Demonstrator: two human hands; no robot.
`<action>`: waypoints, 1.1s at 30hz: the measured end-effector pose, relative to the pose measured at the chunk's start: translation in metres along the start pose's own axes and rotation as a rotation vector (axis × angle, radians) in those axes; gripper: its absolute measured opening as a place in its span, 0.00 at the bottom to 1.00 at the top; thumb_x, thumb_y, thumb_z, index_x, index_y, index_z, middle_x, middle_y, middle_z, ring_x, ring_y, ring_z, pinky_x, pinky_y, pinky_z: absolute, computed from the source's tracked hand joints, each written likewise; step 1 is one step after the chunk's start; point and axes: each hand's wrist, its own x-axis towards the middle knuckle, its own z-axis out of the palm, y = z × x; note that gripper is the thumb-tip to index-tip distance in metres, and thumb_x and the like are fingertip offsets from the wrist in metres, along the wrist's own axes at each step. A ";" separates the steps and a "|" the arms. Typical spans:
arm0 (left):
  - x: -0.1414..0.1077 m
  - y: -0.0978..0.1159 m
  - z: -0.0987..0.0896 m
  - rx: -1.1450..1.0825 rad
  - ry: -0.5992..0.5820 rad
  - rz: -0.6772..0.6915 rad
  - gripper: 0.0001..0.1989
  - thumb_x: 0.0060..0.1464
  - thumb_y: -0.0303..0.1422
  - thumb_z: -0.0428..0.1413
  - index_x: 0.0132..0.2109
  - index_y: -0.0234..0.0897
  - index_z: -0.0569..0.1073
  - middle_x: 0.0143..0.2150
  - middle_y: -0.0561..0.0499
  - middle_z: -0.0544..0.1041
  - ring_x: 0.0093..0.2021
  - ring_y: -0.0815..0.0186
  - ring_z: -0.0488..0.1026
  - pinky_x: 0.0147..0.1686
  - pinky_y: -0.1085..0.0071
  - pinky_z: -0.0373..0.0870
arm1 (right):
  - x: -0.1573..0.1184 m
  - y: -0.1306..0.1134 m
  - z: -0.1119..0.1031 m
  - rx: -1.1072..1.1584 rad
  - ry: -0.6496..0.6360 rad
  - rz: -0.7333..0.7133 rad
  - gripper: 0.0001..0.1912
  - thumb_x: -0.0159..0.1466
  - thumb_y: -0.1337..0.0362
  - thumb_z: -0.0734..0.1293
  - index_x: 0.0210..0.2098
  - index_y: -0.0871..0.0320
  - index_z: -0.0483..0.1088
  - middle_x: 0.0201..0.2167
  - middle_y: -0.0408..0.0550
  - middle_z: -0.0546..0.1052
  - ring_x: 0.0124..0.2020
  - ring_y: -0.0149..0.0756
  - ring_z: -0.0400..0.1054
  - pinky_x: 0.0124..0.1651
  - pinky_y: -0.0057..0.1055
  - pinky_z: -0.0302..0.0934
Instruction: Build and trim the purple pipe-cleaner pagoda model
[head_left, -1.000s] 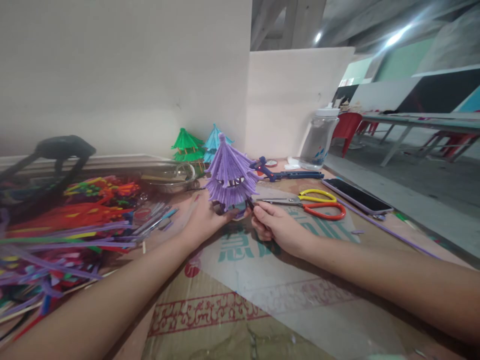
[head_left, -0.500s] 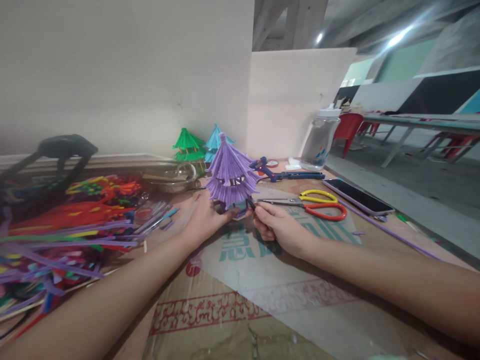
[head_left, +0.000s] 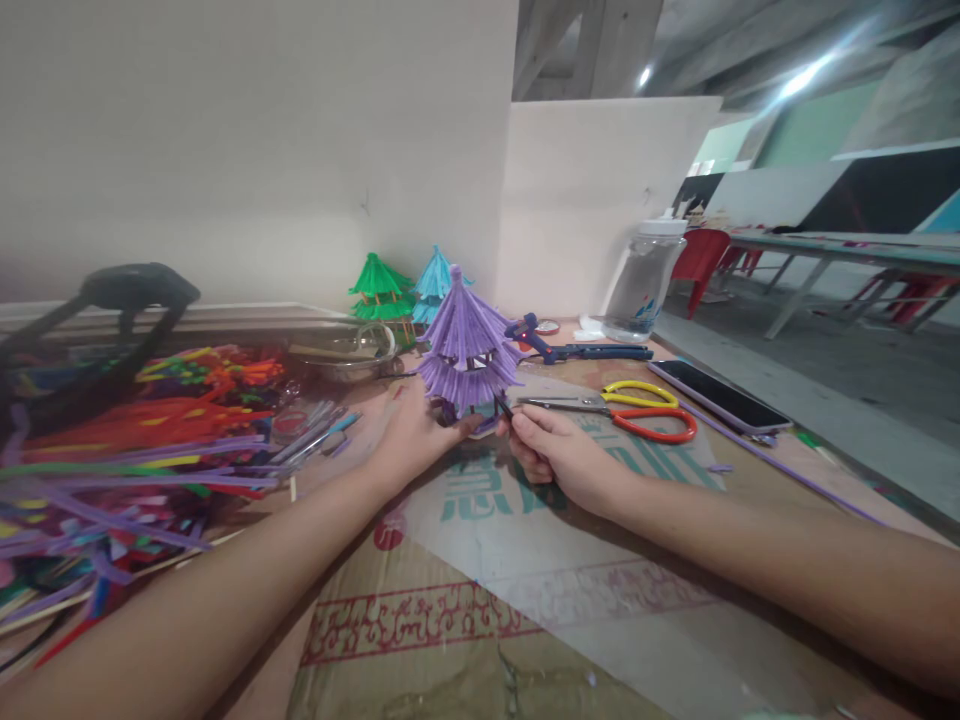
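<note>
A purple two-tiered model pavilion [head_left: 469, 345], its roofs made of fuzzy pipe cleaners, stands upright in front of me. My left hand [head_left: 421, 432] grips its base from the left, thumb across the front. My right hand [head_left: 546, 440] is closed in a pinch around a thin dark pointed tool [head_left: 504, 404], whose tip reaches under the lower roof at the right side. The tool's exact kind is too small to make out. Just beyond my right hand lie scissors [head_left: 651, 412] with one yellow and one red handle.
Behind stand a green model pavilion [head_left: 379, 285] and a blue one [head_left: 435, 285]. Loose pipe cleaners [head_left: 135, 430] cover the left side, near a glass bowl [head_left: 345, 355]. A glue gun [head_left: 534, 338], a water bottle [head_left: 643, 280] and a phone [head_left: 716, 393] sit to the right.
The view has shifted slightly, so the pavilion and things around it appear a little further right. Both hands keep nearly the same hold.
</note>
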 end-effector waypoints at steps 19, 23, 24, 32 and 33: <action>-0.003 0.001 -0.001 0.064 -0.024 0.009 0.24 0.51 0.40 0.64 0.52 0.39 0.67 0.53 0.42 0.74 0.53 0.55 0.73 0.51 0.59 0.71 | 0.001 0.000 0.000 0.005 -0.008 -0.008 0.20 0.60 0.47 0.68 0.37 0.58 0.65 0.17 0.32 0.55 0.16 0.21 0.42 0.19 0.23 0.35; -0.003 -0.002 -0.001 0.077 -0.037 -0.008 0.24 0.50 0.40 0.64 0.51 0.38 0.67 0.52 0.42 0.75 0.52 0.54 0.74 0.50 0.59 0.72 | 0.001 0.000 0.000 0.028 -0.004 -0.002 0.20 0.60 0.47 0.68 0.37 0.58 0.65 0.18 0.32 0.56 0.16 0.21 0.41 0.19 0.23 0.35; -0.003 -0.003 -0.002 0.086 -0.042 -0.008 0.24 0.50 0.40 0.64 0.51 0.38 0.67 0.52 0.42 0.75 0.51 0.54 0.74 0.50 0.59 0.72 | 0.001 0.000 0.000 0.029 -0.003 -0.002 0.20 0.60 0.47 0.68 0.37 0.58 0.65 0.18 0.32 0.56 0.16 0.21 0.42 0.19 0.23 0.35; -0.002 -0.004 -0.002 0.121 -0.042 0.014 0.23 0.52 0.42 0.63 0.51 0.38 0.67 0.52 0.42 0.74 0.51 0.55 0.73 0.50 0.59 0.71 | 0.002 0.001 -0.001 0.034 -0.011 -0.012 0.19 0.60 0.47 0.68 0.36 0.57 0.65 0.16 0.31 0.55 0.15 0.21 0.41 0.18 0.23 0.34; -0.002 -0.004 -0.002 0.130 -0.043 0.016 0.23 0.51 0.42 0.63 0.51 0.37 0.67 0.51 0.42 0.74 0.52 0.54 0.73 0.50 0.59 0.71 | 0.002 0.001 -0.001 0.033 -0.010 -0.013 0.19 0.60 0.47 0.68 0.36 0.57 0.65 0.16 0.31 0.54 0.15 0.21 0.41 0.18 0.23 0.34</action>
